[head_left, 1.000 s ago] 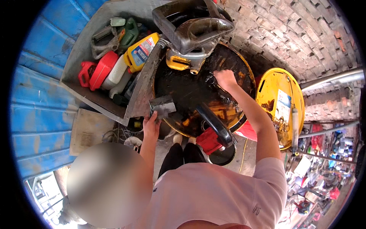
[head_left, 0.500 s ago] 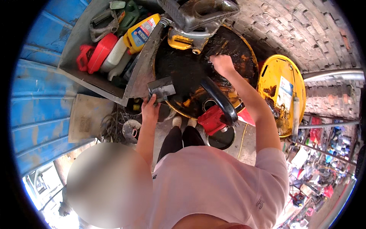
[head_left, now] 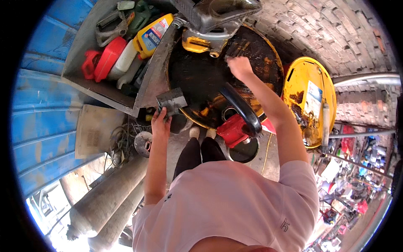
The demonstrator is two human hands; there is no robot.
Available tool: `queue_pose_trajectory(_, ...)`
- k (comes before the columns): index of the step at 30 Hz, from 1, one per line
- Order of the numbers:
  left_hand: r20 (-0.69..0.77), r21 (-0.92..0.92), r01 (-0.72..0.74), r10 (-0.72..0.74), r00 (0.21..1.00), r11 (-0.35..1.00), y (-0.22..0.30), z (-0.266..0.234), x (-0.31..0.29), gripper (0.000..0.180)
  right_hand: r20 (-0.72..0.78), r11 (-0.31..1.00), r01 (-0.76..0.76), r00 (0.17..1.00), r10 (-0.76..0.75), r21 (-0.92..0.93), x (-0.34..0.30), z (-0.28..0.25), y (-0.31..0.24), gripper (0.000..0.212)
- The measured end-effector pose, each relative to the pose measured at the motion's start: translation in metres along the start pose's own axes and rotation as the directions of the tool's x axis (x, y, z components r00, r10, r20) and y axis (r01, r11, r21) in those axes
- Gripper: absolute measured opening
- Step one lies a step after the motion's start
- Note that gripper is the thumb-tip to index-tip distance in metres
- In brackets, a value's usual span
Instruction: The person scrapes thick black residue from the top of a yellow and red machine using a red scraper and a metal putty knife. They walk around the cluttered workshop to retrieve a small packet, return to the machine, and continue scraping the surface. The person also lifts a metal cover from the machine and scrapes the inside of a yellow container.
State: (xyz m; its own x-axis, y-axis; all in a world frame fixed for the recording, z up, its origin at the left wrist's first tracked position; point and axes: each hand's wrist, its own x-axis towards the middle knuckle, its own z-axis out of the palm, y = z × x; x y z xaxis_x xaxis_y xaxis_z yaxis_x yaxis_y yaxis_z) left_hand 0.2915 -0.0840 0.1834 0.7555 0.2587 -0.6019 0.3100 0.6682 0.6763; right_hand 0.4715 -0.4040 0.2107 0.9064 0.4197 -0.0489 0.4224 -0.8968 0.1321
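Left hand: our left hand point(head_left: 160, 120) closes its fingers round the lower edge of a flat grey metal plate point(head_left: 171, 102), holding it up at the near-left rim of the drum.
Right hand: our right hand point(head_left: 239, 66) reaches out over the drum top, fingers curled on a dark brush-like tool point(head_left: 236, 48); we cannot tell how firmly they clamp it.
Drum: the black, oil-stained drum top point(head_left: 197, 75) with its yellow rim lies straight ahead of us, between the two hands.
On the drum: a grey and yellow machine point(head_left: 210, 21) sits at the far edge; a thick black hose point(head_left: 243, 107) curves across the near side down to a red can point(head_left: 231, 130).
Tray: a grey metal tray point(head_left: 84, 82) on our left holds a yellow bottle point(head_left: 153, 35), a red container point(head_left: 107, 59) and other cans.
Right side: a yellow drum lid point(head_left: 308, 75) stands just beside the drum.
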Motion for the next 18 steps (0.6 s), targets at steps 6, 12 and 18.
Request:
queue_pose_trajectory(6, 0.037, 0.004, -0.058, 0.058, 0.998, 0.998, 0.006, 0.015, -0.005, 0.020, -0.083, 0.924, -0.346, 0.929, 0.362, 0.162, -0.034, -0.025, 0.041, 0.018)
queue_pose_trajectory(12, 0.041, 0.006, -0.005, 0.005, 0.999, 1.000, 0.003, -0.004, 0.007, 0.022, 0.130, 0.803, -0.595, 0.799, 0.587, 0.027, -0.038, -0.011, 0.055, 0.021)
queue_pose_trajectory(18, 0.037, -0.003, -0.001, 0.001, 0.999, 1.000, -0.004, -0.003, 0.010, 0.021, 0.050, 0.917, -0.336, 0.941, 0.333, 0.214, -0.014, -0.028, -0.044, 0.017)
